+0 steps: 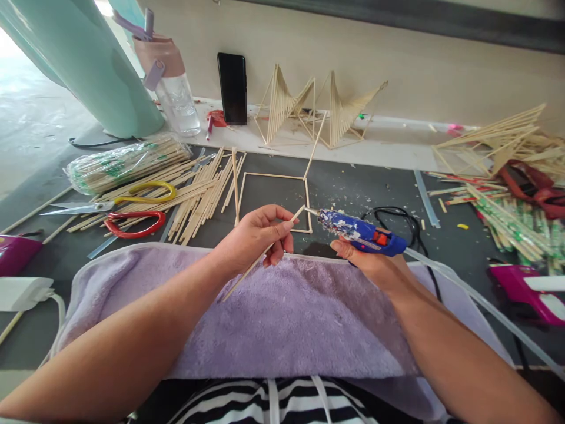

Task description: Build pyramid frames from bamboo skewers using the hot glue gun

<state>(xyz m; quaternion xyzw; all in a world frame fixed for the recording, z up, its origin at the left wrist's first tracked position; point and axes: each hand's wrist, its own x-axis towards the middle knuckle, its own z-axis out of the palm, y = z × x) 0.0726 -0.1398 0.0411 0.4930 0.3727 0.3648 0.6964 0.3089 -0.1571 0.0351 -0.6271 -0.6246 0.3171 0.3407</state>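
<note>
In the middle, my left hand (265, 232) pinches a thin wooden stick (247, 274), whose upper end points up and to the right. My right hand (366, 256) grips a blue glue gun (359, 231) from below, its body smeared with white residue. The gun's nozzle is at the upper end of the stick; whether they touch is hard to tell. Behind my hands, a square frame of sticks (273, 175) lies on the dark table, with sticks rising from its corners. A clear glue stick (459, 282) trails from the gun's back.
A purple towel (309, 318) covers the near edge. Scissors (136, 224), loose sticks (198, 200) and a wrapped bundle (128, 162) lie left. A phone (232, 88), bottle (172, 88) and stick models (282, 106) stand behind. A black cable (412, 224) curls right.
</note>
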